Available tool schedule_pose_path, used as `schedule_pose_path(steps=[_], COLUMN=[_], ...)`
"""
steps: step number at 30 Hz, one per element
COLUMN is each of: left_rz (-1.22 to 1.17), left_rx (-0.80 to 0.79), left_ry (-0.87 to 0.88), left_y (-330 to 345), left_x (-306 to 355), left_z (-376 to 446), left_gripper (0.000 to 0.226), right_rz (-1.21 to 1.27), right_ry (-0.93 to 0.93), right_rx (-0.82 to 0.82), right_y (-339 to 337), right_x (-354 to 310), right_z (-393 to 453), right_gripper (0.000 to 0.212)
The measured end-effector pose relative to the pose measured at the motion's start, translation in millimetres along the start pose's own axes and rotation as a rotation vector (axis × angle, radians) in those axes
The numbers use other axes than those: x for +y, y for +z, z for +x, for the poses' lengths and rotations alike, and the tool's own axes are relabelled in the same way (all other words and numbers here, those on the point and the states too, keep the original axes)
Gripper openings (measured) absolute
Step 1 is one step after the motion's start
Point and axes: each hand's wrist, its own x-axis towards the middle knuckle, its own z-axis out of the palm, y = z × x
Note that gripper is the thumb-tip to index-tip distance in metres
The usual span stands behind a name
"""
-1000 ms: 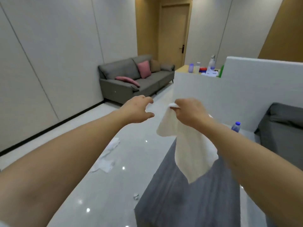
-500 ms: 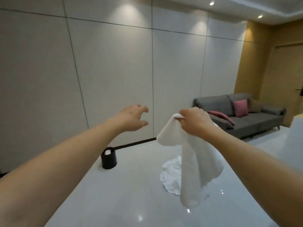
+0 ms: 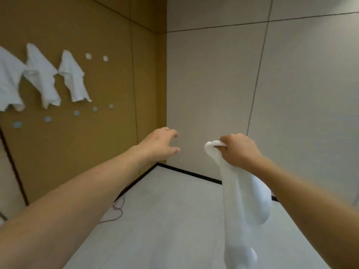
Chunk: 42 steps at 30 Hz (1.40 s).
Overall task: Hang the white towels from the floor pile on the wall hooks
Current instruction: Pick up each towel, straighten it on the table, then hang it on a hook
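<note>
My right hand (image 3: 238,151) grips one corner of a white towel (image 3: 239,206), which hangs down long and narrow below the fist. My left hand (image 3: 159,145) is held out beside it, fingers loosely spread and holding nothing. On the brown wall at the upper left hang three white towels (image 3: 72,78), each from a hook. Two bare white hooks (image 3: 88,56) sit to the right of them, and a lower row of several bare round hooks (image 3: 76,113) runs slanting below. The floor pile is out of view.
The brown wall meets a pale grey panelled wall (image 3: 213,90) at a corner straight ahead, with a black skirting strip (image 3: 186,171) along the floor. A thin cable (image 3: 116,208) lies on the glossy white floor near the brown wall.
The view has swung left, from the sofa and the pile on the floor to the room corner and the hook wall. My right hand still holds the towel; my left hand stays empty.
</note>
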Motion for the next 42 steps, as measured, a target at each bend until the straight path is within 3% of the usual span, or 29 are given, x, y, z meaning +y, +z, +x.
schedule_pose_path(steps=[12, 16, 20, 25, 31, 37, 42], left_rz=[0.193, 0.105, -0.146, -0.024, 0.071, 0.057, 0.027], left_rx=[0.145, 0.238, 0.174, 0.068, 0.303, 0.394, 0.557], left_ry=[-0.317, -0.353, -0.380, -0.398, -0.342, -0.307, -0.289], left_y=[-54.1, -65.2, -61.6, -45.6, -49.2, -85.2, -114.0], left_x=[-210.0, -266.7, -310.1, -378.9, -491.8, -599.0, -666.9], left_z=[158.2, 217.7, 266.2, 326.7, 415.4, 510.9, 572.8], left_gripper=[0.056, 0.046, 0.048, 0.057, 0.008, 0.026, 0.023], right_rz=[0.323, 0.396, 0.458, 0.450, 0.378, 0.537, 0.936], right_ry=[-0.386, -0.479, -0.546, -0.627, -0.687, -0.665, -0.708], right_rx=[-0.002, -0.006, -0.051, -0.033, 0.024, 0.047, -0.014], right_y=[120.5, 143.3, 174.9, 214.9, 264.2, 285.3, 304.6], right_x=[-151.6, -197.7, -246.0, -292.9, -345.5, -404.9, -442.0], right_z=[303.4, 391.9, 462.1, 541.1, 656.7, 792.6, 894.6], right_gripper=[0.026, 0.022, 0.022, 0.023, 0.012, 0.035, 0.045])
